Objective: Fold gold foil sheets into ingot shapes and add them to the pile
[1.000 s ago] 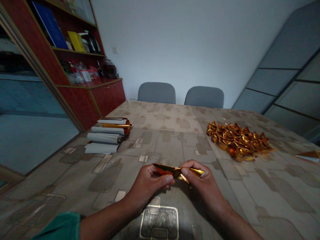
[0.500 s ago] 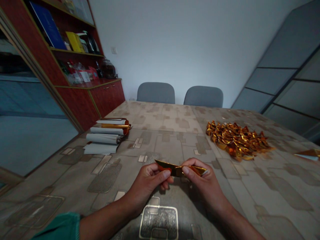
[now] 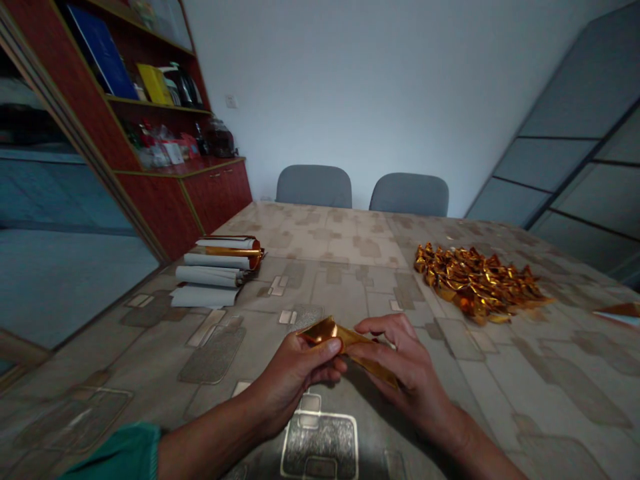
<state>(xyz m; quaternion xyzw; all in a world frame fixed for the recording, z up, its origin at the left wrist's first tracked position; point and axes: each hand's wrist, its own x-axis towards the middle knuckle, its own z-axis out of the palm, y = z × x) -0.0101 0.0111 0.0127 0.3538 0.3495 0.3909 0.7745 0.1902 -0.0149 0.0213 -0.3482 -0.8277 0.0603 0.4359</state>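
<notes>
A folded strip of gold foil [image 3: 345, 342] runs between my two hands above the patterned table [image 3: 320, 240]. My left hand [image 3: 300, 369] pinches its upper end between thumb and fingers. My right hand [image 3: 405, 365] holds the other part, with the thumb on top and the lower end of the strip lying along the palm side. Farther right lies a heap of small folded gold foil pieces [image 3: 475, 283]. To the left stands a stack of rolled white-backed foil sheets [image 3: 217, 270]. Neither hand touches the heap or the stack.
A red wooden cabinet [image 3: 200, 193] with shelves of books and jars stands at the far left. Two grey chairs [image 3: 315, 187] stand beyond the table. A loose foil sheet [image 3: 617, 313] lies at the right edge of the table.
The foil strip has tilted, its left end rising and its right end dropping. My right hand has turned and slid along the strip, and the fingers have opened slightly.
</notes>
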